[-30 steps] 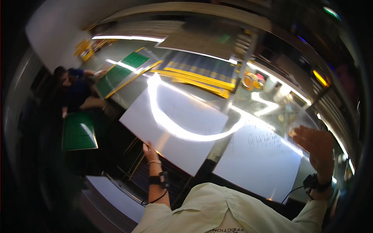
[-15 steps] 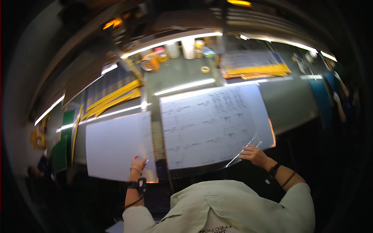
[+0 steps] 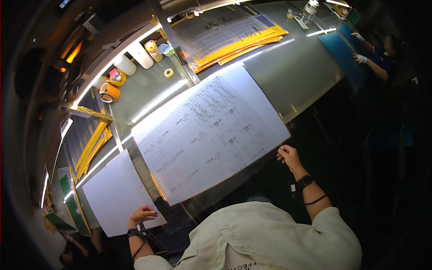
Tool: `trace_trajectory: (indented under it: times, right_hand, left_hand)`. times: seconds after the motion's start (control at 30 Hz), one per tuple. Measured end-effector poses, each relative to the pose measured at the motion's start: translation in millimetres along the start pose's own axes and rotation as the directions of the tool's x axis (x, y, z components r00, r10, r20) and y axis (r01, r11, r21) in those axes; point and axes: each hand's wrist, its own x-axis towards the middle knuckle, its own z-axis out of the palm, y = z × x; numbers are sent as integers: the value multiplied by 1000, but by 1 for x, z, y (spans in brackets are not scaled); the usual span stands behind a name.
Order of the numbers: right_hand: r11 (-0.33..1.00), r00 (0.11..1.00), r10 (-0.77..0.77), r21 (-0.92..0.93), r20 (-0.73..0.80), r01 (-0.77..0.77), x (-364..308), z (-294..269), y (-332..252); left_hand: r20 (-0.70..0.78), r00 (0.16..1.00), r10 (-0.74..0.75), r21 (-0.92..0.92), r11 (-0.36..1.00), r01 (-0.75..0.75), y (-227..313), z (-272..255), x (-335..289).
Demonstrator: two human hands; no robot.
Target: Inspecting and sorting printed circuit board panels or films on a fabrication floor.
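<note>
A large white sheet covered in small dark printed marks [image 3: 211,135] lies on the table in front of me, with thin copper-coloured edges showing. My right hand [image 3: 289,156] is just off its near right corner, fingers curled together; whether anything is pinched in them is too small to make out. To the left lies a second, mostly blank white sheet [image 3: 112,193]. My left hand [image 3: 144,213] is over its near right corner, fingers stretched out and holding nothing.
Stacks of yellow-edged dark sheets lie at the back [image 3: 243,47] and left [image 3: 92,150]. Tape rolls [image 3: 109,92], a small roll [image 3: 168,73] and bottles [image 3: 141,55] stand behind. At far right, a gloved person handles a blue panel [image 3: 339,56]; green boards [image 3: 74,202] stand far left.
The view has turned and shifted rightward. My right hand has left the clear film corner it was lifting, which now looks flat. My left hand's fingers have straightened near the left sheet's corner.
</note>
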Motion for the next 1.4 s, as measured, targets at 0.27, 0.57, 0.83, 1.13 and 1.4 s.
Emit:
trace_trajectory:
  times: [0.27,0.57,0.83,1.13,1.4]
  right_hand:
    - [997,993,61,44,97,-65,-17,2,-11]
    - [986,974,-157,31,-163,165,17,-21,-20]
    - [822,866,-446,-486,-226,297,34,-33,-38]
    - [949,963,-229,-251,-143,188,51,-42,-32]
    - [873,918,-393,-331,-45,357,65,-38,-10]
  left_hand:
    - [-359,911,205,-136,954,-268,80,-12,52]
    - [-438,819,371,48,919,-391,121,40,48]
    - [-423,788,446,-148,824,-546,145,43,42]
    - [-438,795,420,-114,851,-512,140,41,40]
    - [-459,779,427,-91,850,-519,181,24,64]
